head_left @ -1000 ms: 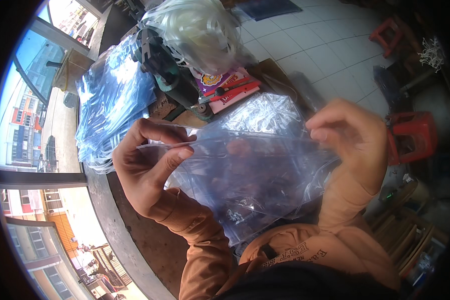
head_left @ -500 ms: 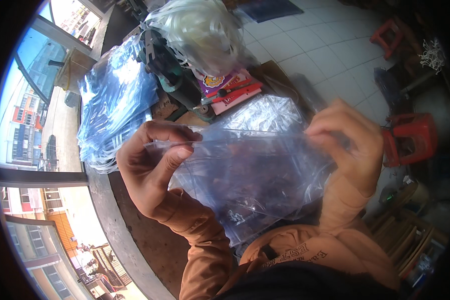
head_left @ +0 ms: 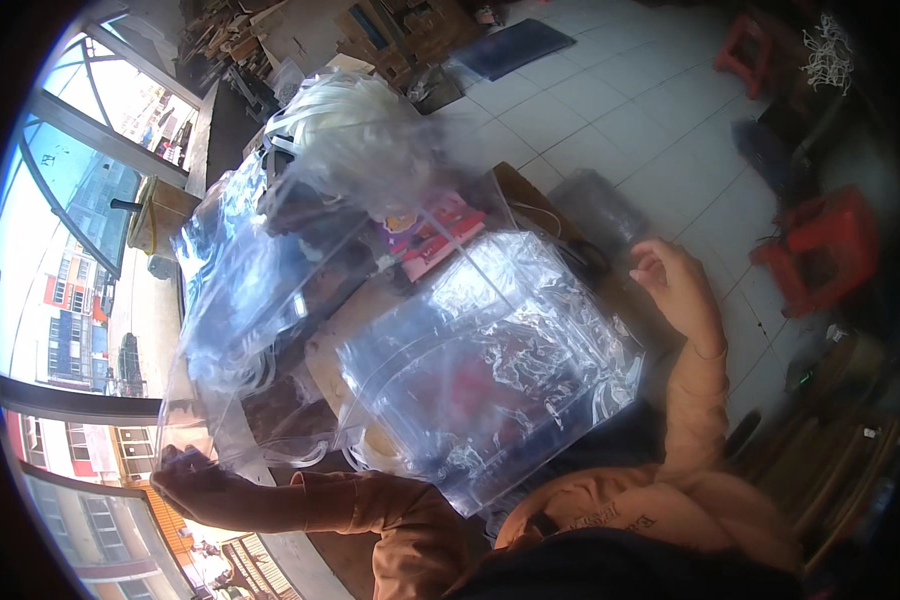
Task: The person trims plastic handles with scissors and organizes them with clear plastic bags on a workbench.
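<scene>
1. A large, thin sheet of clear plastic (head_left: pixel 205 415) is hanging in the air on the left, spreading from the left hand up across the worktop; it is so see-through that its far outline is blurring into the things behind it.
2. The person's left hand (head_left: pixel 187 472) is gripping this sheet by its near edge at the lower left, the fingers closing on the film in shadow.
3. The person's right hand (head_left: pixel 670 285) is staying open at the right, its fingers curving loosely and a gap showing between thumb and fingertips.
4. Between the hands, a stack of clear plastic (head_left: pixel 490 370) is lying in front of the person's body, roughly rectangular, its glossy surface crinkling into bright white creases.
5. Left of the stack, a slippery-looking heap of bluish plastic (head_left: pixel 232 265) is catching the window light, partly showing through the hanging sheet.
6. Beyond these, a bushy bundle of pale, flat strips (head_left: pixel 355 130) is looping and tangling, with a flat pink and purple packet (head_left: pixel 435 235) lying nearer the stack.
7. Farther right, a red plastic stool (head_left: pixel 820 250) is standing on a floor (head_left: pixel 610 115) of smooth, pale square tiles.
8. At the far left, a window (head_left: pixel 80 210) is letting in strong daylight.
</scene>
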`<act>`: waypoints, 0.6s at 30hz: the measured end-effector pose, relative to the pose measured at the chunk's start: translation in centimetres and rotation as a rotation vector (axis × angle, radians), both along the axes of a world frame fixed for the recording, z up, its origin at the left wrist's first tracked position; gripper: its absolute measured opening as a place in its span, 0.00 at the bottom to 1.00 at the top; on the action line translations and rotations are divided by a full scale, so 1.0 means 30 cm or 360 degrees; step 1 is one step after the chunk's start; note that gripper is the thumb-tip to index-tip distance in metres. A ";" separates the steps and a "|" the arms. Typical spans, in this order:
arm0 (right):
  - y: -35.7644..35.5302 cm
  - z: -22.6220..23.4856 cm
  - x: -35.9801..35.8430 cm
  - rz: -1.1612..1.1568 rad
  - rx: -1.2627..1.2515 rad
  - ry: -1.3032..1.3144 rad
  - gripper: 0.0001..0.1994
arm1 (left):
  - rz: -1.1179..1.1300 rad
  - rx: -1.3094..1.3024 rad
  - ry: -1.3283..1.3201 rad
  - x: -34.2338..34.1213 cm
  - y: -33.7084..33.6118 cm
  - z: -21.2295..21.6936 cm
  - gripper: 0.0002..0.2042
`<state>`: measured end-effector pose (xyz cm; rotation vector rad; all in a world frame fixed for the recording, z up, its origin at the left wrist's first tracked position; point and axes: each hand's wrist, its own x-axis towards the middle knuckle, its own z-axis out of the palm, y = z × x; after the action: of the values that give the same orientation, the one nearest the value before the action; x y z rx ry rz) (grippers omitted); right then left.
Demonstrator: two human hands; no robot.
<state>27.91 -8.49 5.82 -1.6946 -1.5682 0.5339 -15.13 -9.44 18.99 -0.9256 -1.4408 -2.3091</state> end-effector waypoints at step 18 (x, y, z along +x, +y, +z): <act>0.126 -0.294 -0.072 0.0245 0.0003 -0.0016 0.23 | -0.0712 -0.1028 0.0185 0.572 -0.355 -0.441 0.15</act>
<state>25.75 -4.71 -3.00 -1.5854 -1.7152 0.6017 2.02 -20.11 5.77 -1.6711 -2.1555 -2.0106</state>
